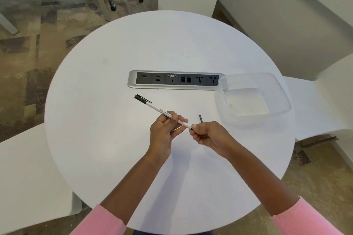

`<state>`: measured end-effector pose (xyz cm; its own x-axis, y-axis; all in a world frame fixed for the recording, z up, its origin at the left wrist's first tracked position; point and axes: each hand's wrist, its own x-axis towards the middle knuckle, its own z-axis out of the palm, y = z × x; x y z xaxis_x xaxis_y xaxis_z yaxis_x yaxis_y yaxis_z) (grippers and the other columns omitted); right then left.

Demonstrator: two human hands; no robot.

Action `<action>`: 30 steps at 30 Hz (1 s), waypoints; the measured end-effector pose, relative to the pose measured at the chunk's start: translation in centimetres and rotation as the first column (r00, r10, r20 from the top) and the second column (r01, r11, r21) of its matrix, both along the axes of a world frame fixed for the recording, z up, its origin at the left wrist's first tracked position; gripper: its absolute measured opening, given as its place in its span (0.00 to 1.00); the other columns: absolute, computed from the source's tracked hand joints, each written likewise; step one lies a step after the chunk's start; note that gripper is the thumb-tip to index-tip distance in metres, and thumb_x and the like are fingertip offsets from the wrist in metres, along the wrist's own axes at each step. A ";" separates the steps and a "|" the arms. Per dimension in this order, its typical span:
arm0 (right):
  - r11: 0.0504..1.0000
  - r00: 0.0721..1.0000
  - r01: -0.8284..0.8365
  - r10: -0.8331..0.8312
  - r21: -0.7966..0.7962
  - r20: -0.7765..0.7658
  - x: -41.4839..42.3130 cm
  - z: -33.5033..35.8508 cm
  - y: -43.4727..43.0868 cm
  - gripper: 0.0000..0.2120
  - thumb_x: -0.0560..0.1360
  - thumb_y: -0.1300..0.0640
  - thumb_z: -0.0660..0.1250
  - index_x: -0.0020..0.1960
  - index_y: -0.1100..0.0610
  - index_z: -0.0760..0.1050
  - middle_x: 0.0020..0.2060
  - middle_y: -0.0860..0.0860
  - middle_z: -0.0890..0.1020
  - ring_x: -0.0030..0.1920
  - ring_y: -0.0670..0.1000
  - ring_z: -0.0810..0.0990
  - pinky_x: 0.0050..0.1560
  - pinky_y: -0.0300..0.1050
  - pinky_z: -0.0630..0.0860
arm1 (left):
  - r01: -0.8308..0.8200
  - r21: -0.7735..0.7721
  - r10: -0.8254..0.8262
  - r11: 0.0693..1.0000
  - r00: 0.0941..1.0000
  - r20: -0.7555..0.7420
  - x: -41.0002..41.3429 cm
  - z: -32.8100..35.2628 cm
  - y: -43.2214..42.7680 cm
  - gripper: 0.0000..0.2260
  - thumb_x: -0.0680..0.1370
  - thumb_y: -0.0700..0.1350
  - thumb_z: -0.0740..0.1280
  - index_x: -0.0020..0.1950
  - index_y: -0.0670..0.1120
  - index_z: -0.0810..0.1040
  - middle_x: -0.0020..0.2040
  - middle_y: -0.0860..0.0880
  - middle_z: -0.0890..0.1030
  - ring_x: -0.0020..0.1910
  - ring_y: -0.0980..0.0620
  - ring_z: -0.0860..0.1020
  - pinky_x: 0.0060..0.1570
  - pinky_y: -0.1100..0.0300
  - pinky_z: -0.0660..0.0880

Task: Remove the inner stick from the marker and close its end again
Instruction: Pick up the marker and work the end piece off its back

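Observation:
A white marker (158,109) with a black clipped cap at its far left end is held above the round white table (114,66). My left hand (165,131) grips the marker's barrel near the middle. My right hand (207,133) is closed around the marker's near end, with fingertips pinching a dark piece there; the end itself is hidden by the fingers. A short dark stick (200,118) pokes up just beyond my right hand; I cannot tell whether it lies on the table or is held.
A clear plastic container (252,99) stands at the right, overlapping the end of a silver and black socket strip (172,79) set in the table's middle. White chairs surround the table; an office chair base stands on the floor beyond.

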<state>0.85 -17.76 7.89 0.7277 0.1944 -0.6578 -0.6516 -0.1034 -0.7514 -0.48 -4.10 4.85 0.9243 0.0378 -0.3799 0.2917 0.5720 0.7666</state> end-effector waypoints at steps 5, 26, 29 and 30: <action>0.990 0.944 -0.025 0.068 -0.138 0.322 -0.3 -0.1 0.2 0.16 0.79 0.57 0.56 0.38 0.55 0.77 0.31 0.50 0.78 0.31 0.43 0.75 0.34 0.32 0.71 | -0.064 -0.058 0.065 0.996 0.998 0.001 0.8 0.5 0.2 0.08 0.77 0.37 0.62 0.38 0.44 0.75 0.31 0.51 0.83 0.38 0.53 0.84 0.37 0.64 0.79; 0.625 0.195 0.374 0.669 -0.685 0.717 -0.2 -0.9 0.0 0.07 0.72 0.63 0.65 0.38 0.66 0.78 0.30 0.59 0.79 0.33 0.58 0.75 0.30 0.46 0.75 | -0.198 -0.245 0.168 0.949 0.976 -0.137 0.0 1.2 -0.7 0.06 0.76 0.36 0.62 0.41 0.41 0.76 0.34 0.48 0.86 0.38 0.51 0.84 0.36 0.63 0.81; 0.615 0.223 0.311 0.694 -0.724 0.685 0.1 -0.6 -0.1 0.05 0.69 0.66 0.67 0.35 0.66 0.77 0.28 0.59 0.77 0.31 0.60 0.74 0.30 0.48 0.74 | -0.171 -0.173 0.157 0.970 0.983 -0.093 -0.2 1.2 -0.7 0.05 0.76 0.36 0.62 0.41 0.41 0.75 0.34 0.48 0.85 0.38 0.52 0.84 0.36 0.65 0.80; 0.626 0.256 0.276 0.683 -0.729 0.684 0.1 -0.5 -0.1 0.05 0.69 0.66 0.67 0.35 0.66 0.77 0.27 0.59 0.77 0.32 0.60 0.73 0.33 0.48 0.72 | -0.165 -0.153 0.154 0.974 0.985 -0.081 -0.3 1.2 -0.7 0.06 0.76 0.36 0.62 0.41 0.40 0.75 0.34 0.48 0.85 0.37 0.52 0.84 0.36 0.65 0.80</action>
